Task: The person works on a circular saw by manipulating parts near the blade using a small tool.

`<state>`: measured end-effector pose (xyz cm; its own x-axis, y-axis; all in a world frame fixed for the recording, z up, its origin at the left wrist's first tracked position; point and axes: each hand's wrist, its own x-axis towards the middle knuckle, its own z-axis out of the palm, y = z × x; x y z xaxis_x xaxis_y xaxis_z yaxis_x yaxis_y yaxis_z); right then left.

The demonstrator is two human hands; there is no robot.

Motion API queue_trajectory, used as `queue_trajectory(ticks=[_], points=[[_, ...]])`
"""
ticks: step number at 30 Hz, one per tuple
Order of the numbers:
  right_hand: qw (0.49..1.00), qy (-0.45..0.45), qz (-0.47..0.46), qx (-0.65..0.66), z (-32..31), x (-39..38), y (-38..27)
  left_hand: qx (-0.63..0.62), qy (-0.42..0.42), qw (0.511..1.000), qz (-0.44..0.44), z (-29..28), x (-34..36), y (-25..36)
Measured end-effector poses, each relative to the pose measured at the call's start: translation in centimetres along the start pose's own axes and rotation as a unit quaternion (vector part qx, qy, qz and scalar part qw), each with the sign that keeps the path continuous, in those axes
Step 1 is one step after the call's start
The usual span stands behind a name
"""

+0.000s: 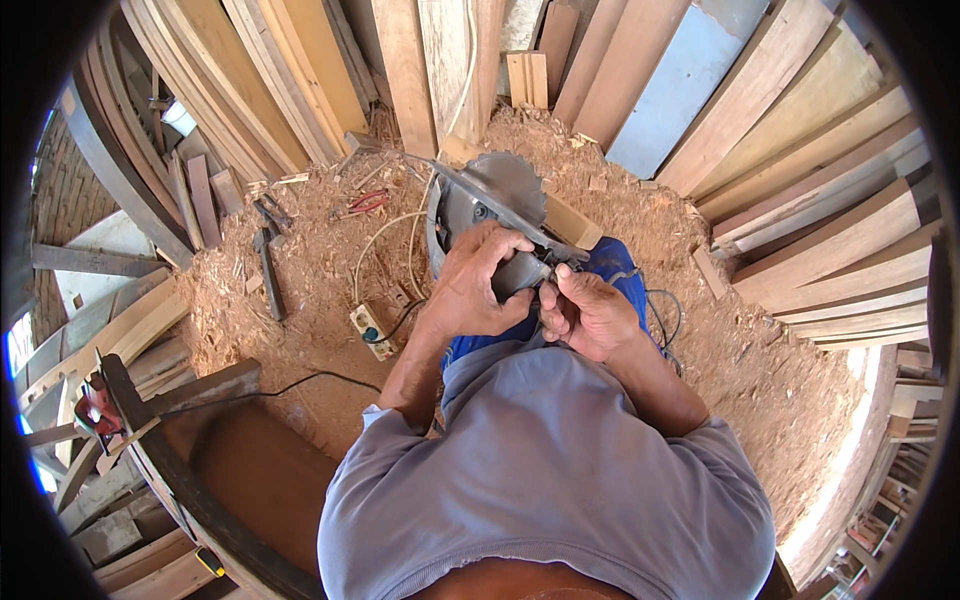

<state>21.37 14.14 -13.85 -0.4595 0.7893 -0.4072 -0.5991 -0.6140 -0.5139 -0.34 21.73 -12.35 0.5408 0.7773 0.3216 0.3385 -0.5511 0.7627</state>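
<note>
A dark grey circular saw (440, 215) rests over my lap, its round toothed blade (508, 185) turned up and away from me. My left hand (472, 288) is closed round the saw's body, thumb and fingers curled over the dark housing. Close beside it, my right hand (598, 318) pinches at the near right part of the saw with thumb and forefinger. Whatever small piece lies between those fingertips is too hidden to name. Blue trousers (620, 268) show beneath the saw.
Sawdust covers the floor (320, 240), with a hammer (270, 275), red-handled pliers (368, 202) and a socket strip (372, 328) with a plug and cords. Upright planks (405, 80) line the far side. At left, a red power tool (98, 410) sits by a timber beam.
</note>
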Motion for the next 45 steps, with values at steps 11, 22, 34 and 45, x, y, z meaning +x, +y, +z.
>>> queue_trajectory(ticks=[11,22,34,45], points=[[0.999,0.004,-0.011,0.038,0.3,-0.2,0.0,-0.001,0.018,0.999,0.04,1.2,0.2,-0.3],[0.99,-0.023,0.041,0.136,0.4,-0.8,-0.2,0.03,0.014,0.997,0.063,1.5,1.0,-0.3],[0.982,0.148,-0.011,-0.115,0.9,-1.7,-1.0,-0.034,0.006,0.998,0.061,2.5,1.2,0.2],[0.581,0.236,-0.261,-0.734,3.9,-2.1,-1.1,0.014,0.002,0.994,0.11,2.0,2.0,0.3]])
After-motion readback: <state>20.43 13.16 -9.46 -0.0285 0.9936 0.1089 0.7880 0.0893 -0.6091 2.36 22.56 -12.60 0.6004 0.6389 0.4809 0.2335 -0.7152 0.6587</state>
